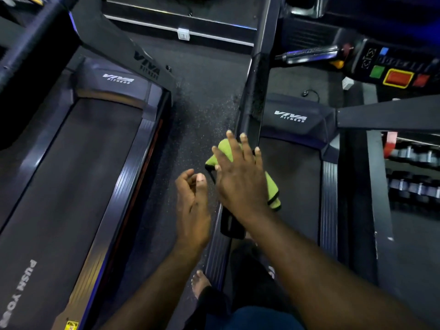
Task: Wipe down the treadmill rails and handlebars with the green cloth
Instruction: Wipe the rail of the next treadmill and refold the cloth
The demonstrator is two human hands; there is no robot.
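The green cloth is pressed onto the handrail under the straight fingers of the right hand (left hand loosely curled, empty beside them), and most wiping is judged undone.

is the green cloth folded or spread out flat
Folded, not spread: the green cloth lies bunched over the rail under the right hand, doubled edges showing.

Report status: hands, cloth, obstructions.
Right hand flat on green cloth, pressing it to the handlebar. Left hand free, loosely curled, alongside. Nothing visible blocking the handlebar ahead.
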